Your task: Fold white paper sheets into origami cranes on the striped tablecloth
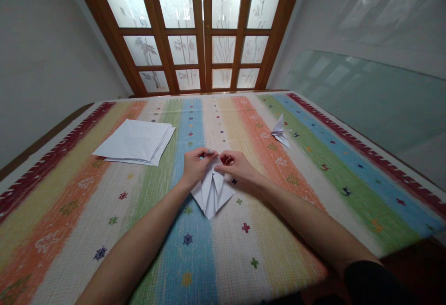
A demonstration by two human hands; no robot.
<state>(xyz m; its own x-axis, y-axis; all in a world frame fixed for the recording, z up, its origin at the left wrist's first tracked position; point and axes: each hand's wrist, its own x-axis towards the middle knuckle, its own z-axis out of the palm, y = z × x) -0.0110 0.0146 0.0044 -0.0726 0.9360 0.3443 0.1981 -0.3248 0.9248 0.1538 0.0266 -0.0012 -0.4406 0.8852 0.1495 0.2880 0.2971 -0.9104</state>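
A sheet of white paper folded into a pointed diamond shape [210,199] is between my two hands, low over the middle of the table. My left hand [198,166] pinches its far tip from the left, thumb and fingers pressed together. From the right, my right hand [239,165] grips the same end, with the thumb lying on the upper folds. The near point of the paper faces me, and creases run along its middle. My fingers hide part of the far tip.
Left of my hands lies a stack of white paper sheets [134,140]. A folded white paper crane [280,132] stands at the right. A striped tablecloth [121,230] covers the table. Beyond the far edge are wooden glass-paned doors [205,30]; a glass panel [369,91] leans along the right wall.
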